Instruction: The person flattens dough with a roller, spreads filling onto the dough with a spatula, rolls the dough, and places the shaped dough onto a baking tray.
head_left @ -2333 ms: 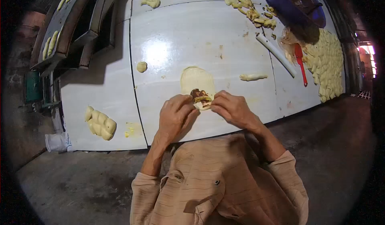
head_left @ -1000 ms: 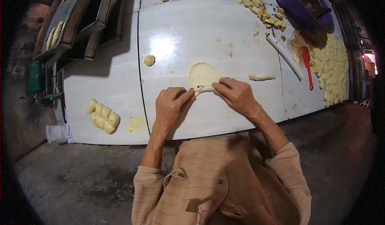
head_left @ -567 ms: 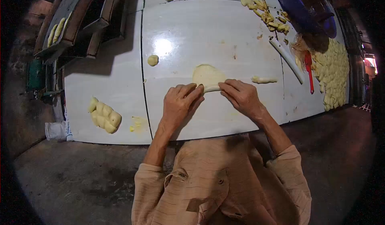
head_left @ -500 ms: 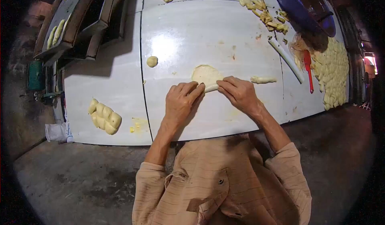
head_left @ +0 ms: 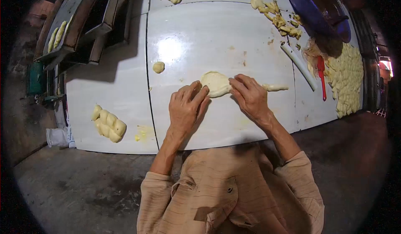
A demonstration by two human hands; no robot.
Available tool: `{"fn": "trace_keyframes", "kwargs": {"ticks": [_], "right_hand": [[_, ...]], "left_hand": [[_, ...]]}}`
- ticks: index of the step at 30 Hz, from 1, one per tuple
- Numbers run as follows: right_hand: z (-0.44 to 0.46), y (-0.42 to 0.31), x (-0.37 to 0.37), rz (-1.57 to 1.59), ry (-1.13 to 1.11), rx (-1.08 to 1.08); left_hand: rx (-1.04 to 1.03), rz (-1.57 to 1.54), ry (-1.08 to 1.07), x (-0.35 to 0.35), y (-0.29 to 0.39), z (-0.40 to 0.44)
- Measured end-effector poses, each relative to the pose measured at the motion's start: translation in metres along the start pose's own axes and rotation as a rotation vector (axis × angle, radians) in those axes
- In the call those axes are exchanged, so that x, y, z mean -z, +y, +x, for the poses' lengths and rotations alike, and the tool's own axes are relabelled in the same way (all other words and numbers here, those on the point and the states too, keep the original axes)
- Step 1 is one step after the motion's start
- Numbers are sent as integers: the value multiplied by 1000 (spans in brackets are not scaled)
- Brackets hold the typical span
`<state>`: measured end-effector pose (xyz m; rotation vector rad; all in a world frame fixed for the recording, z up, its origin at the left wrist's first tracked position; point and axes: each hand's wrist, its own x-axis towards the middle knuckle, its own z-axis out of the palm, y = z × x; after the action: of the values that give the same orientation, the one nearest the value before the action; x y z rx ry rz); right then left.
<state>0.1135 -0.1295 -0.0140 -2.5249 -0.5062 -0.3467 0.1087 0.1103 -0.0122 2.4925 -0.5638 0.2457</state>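
A flat round of dough (head_left: 215, 82) lies on the white tabletop, its near edge folded into a thick lip. My left hand (head_left: 186, 106) is at its left side, thumb and fingers curled onto the edge. On the opposite side my right hand (head_left: 252, 96) pinches the right end of the folded lip. The fingertips hide both ends of the fold. Just right of my right hand lies a rolled dough stick (head_left: 275, 87). A small dough ball (head_left: 158, 67) rests farther off to the left.
A braided dough piece (head_left: 109, 124) lies at the near left. To the right are a white tube (head_left: 298, 66), a red-handled tool (head_left: 321, 77), many small dough pieces (head_left: 346, 79) and a purple basin (head_left: 311, 8). Stacked trays (head_left: 69, 33) stand at the upper left.
Both hands have drawn slightly apart along the fold. The near edge now shows as a curved lip between them, where a straighter rolled edge was before.
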Motion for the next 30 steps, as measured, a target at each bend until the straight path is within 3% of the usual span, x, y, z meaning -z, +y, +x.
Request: {"fn": "trace_keyframes", "kwargs": {"ticks": [1, 4, 6, 9, 13, 16, 21, 25, 28, 30], "right_hand": [[-5, 8, 0, -17, -111, 30], [15, -3, 0, -14, -152, 227], [19, -1, -4, -84, -248, 215], [23, 9, 2, -214, -285, 231], [16, 20, 17, 32, -241, 227], [8, 25, -5, -17, -190, 280], [20, 21, 2, 9, -88, 187], [15, 24, -10, -58, -67, 287], [32, 15, -4, -63, -111, 131], [29, 12, 4, 2, -77, 183]], "left_hand": [[-21, 3, -35, 2, -1, 0], [-93, 67, -133, -3, -2, 5], [-60, 184, -215, -4, 1, 17], [-39, 197, -154, -5, -5, 14], [-99, -10, -47, 3, -13, 2], [-174, -40, -36, -8, -14, 7], [19, -65, 84, -3, -12, 11], [-92, 49, 28, -4, -12, 9], [52, 8, 69, -7, -11, 21], [20, -34, 81, 2, -9, 18]]}}
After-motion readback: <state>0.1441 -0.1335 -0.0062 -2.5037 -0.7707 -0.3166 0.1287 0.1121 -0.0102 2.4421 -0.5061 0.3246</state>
